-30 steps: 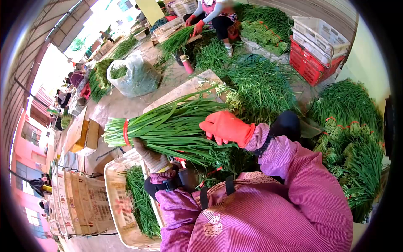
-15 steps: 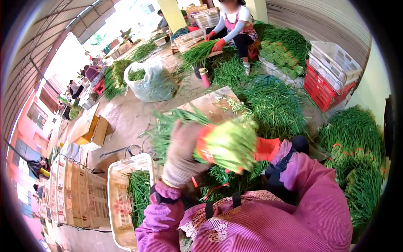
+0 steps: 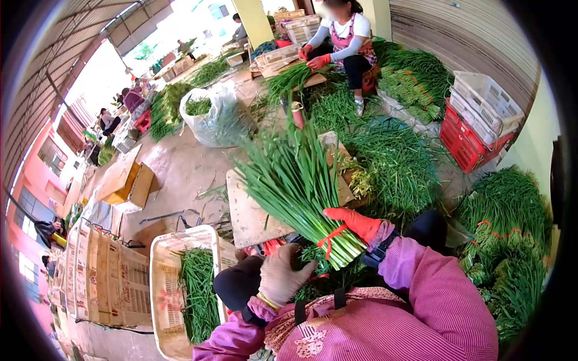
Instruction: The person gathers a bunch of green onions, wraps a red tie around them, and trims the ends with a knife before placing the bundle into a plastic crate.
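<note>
Bundle of green stalks (image 3: 304, 192) slants over the bench (image 3: 250, 213); left hand (image 3: 283, 277) has released it and is spread beside the bench's near edge, so right hand (image 3: 356, 224) alone now grips it.

Right hand in red glove (image 3: 356, 224) grips green bundle (image 3: 295, 183) close to red band (image 3: 330, 238), near cut ends. Bundle slants across wooden board (image 3: 256, 210): cut ends past board's near edge, leafy tips over far edge, blurred. Left hand in pale glove (image 3: 282, 278) off bundle, fingers spread, just beyond board's near edge. White crate (image 3: 161, 301) on floor, left of board; loose greens (image 3: 200, 289) inside along its right edge. Co-worker (image 3: 352, 36) beyond board's far edge, red-gloved, holding greens.
</note>
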